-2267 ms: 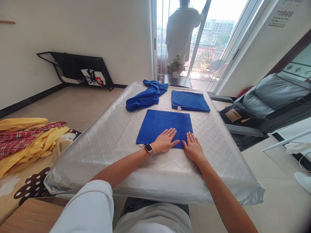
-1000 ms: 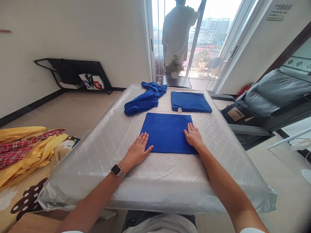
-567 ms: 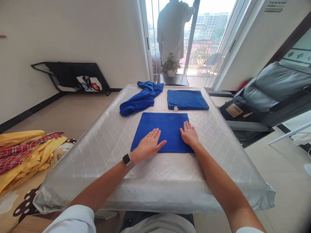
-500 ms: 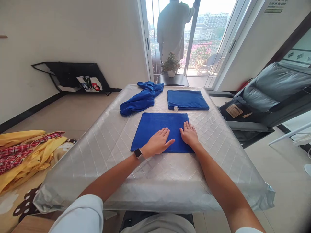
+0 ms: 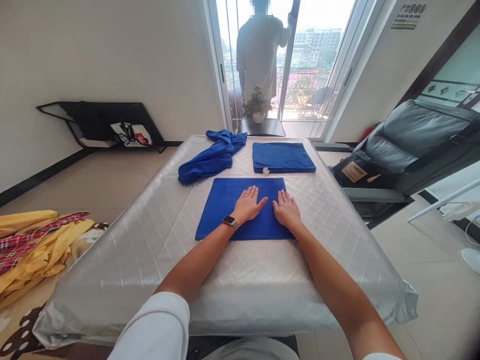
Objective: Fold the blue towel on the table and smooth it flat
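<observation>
Left hand (image 5: 247, 204): I see it flat, fingers spread, pressing the folded towel (image 5: 225, 210).
Right hand (image 5: 287, 210): grip open, palm down beside the left.
Folded towel: near the tabletop (image 5: 157, 250) front edge, centred.
Done, as I judge: one stack (image 5: 283, 157) at the far right corner.
Left: crumpled towel (image 5: 212, 157), far left of the stack.

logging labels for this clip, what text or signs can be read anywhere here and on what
None can be read.
Wall sign: green print, too blurred.
Tan label on the grey chair: too small.
Printed bag by the wall: design only, no legible words.
White tag on the folded towel stack: too small.
</observation>
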Action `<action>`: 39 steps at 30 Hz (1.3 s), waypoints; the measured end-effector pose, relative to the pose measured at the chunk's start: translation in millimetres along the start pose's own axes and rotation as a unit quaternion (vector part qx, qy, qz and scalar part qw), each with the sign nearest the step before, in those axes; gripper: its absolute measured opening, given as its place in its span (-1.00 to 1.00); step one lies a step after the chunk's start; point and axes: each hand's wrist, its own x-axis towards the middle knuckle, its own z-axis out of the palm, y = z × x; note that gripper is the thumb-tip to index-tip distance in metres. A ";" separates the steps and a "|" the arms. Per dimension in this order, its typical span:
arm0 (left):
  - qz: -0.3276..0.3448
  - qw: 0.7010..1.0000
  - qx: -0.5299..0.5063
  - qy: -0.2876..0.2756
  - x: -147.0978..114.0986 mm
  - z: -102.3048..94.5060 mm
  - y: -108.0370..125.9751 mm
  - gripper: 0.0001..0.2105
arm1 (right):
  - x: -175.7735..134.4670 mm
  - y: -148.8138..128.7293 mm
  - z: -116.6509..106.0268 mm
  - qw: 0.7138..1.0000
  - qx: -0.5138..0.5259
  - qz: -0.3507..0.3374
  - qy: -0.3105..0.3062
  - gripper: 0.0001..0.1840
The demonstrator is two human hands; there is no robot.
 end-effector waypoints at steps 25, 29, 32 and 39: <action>-0.161 0.986 0.018 0.033 -44.7 -24.1 -116.5 -0.12 | 47.1 1.5 -23.7 0.999 -0.027 0.008 -0.023 -0.28; -0.170 0.985 0.023 0.024 -45.5 -26.3 -113.6 -0.14 | 79.4 -2.3 -22.9 1.000 -0.013 0.001 -0.028 -0.26; -0.173 0.984 0.029 0.018 -45.7 -27.3 -112.5 -0.14 | 92.3 1.4 -12.1 0.999 -0.015 0.004 -0.040 -0.24; -0.176 0.984 0.040 0.015 -45.3 -26.1 -113.5 -0.15 | 93.8 10.4 6.0 1.000 -0.020 0.005 -0.002 -0.24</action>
